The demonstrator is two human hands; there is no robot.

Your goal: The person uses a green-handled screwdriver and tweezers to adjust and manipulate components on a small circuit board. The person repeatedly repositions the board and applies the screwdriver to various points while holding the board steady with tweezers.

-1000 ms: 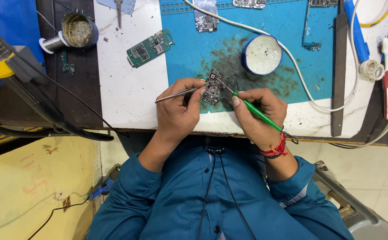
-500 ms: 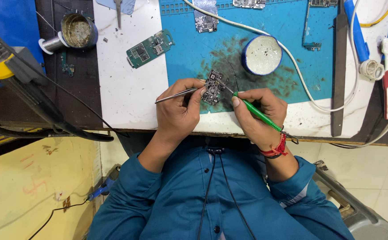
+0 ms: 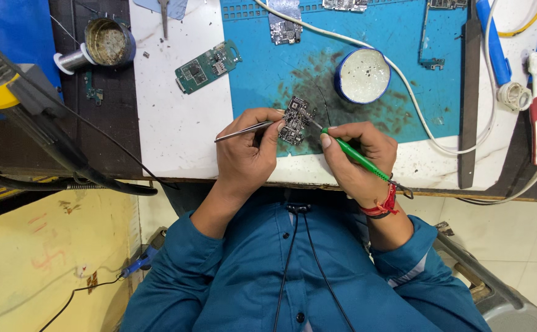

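At the near edge of the stained blue silicone work mat (image 3: 440, 80), you've got the small dark circuit board (image 3: 293, 120) pinned, tilted up on its edge rather than flat. Your left hand (image 3: 247, 154) is closed on it w/ thumb and fingers (image 3: 279, 128) touching its left side, and the same hand also clamps the thin metal tweezers (image 3: 244, 130), whose long end sticks out to the left, out of the way. That double hold looks meant to steady the board while keeping the tweezers ready.

Your right hand (image 3: 357, 160) is wrapped around the green-handled soldering iron (image 3: 354, 154), held pencil-style, tip angled in toward the board's top right corner; whether tip and board touch, can't tell. The pencil hold prob. gives fine control. Its cord trails off past your wrist w/ the red thread band (image 3: 382, 206).

Just beyond the board sits the round blue tin of pale paste (image 3: 362, 75), near the iron. A green circuit board (image 3: 208, 66) lies apart on the white sheet (image 3: 170, 123), and a wire spool beside a round metal can (image 3: 108, 42) sits far left. A white cable (image 3: 416, 104) loops across the mat behind the tin.
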